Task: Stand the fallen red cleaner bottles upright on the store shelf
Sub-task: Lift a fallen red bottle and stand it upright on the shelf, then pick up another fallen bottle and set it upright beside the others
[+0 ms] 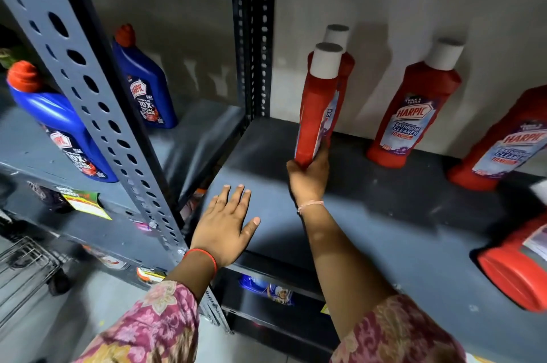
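Second red bottle (346, 66) mostly hidden behind the held bottle (315, 114), fallen bottle (512, 271) cropped by right edge

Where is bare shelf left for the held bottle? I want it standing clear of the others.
Free: the grey shelf between the black upright post and the held red bottle, and the front strip beside the left hand. Crowded: the right side, with upright bottles and a fallen one.
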Tool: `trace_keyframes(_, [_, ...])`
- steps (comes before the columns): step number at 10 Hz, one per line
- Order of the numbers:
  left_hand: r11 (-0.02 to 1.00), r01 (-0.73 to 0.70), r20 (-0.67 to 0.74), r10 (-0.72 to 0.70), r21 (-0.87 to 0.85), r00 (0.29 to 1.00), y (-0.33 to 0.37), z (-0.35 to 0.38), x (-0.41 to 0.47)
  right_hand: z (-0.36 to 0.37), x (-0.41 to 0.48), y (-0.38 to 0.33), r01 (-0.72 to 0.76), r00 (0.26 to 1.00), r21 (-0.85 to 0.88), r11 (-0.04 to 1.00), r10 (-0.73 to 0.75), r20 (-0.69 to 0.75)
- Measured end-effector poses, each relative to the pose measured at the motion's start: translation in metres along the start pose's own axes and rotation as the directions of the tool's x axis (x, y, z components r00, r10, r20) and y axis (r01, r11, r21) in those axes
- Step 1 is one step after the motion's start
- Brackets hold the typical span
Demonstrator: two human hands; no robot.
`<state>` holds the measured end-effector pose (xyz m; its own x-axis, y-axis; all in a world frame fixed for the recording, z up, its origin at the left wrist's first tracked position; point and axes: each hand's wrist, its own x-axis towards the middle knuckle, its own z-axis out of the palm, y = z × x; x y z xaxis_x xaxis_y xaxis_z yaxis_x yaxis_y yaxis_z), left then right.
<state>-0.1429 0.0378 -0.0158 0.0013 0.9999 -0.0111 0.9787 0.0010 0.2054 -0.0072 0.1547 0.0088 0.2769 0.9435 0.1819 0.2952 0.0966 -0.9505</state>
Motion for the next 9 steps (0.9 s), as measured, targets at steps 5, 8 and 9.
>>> trace_keyframes(5, [1.000,0.012,0.006,-0.012,0.004,1.000,0.001,-0.001,0.000,-0.046,0.031,0.021,-0.025,0.949,0.010,1.000,0.021,0.316])
trace_keyframes(8, [0.999,0.012,0.032,-0.011,-0.032,0.999,-0.002,-0.002,0.002,-0.049,0.030,0.025,0.041,0.911,-0.122,0.992,0.013,0.413])
trace_keyframes(9, [0.998,0.010,0.043,-0.007,-0.062,0.999,-0.001,-0.004,0.002,-0.061,0.015,0.025,0.084,0.933,-0.138,0.987,-0.029,0.360])
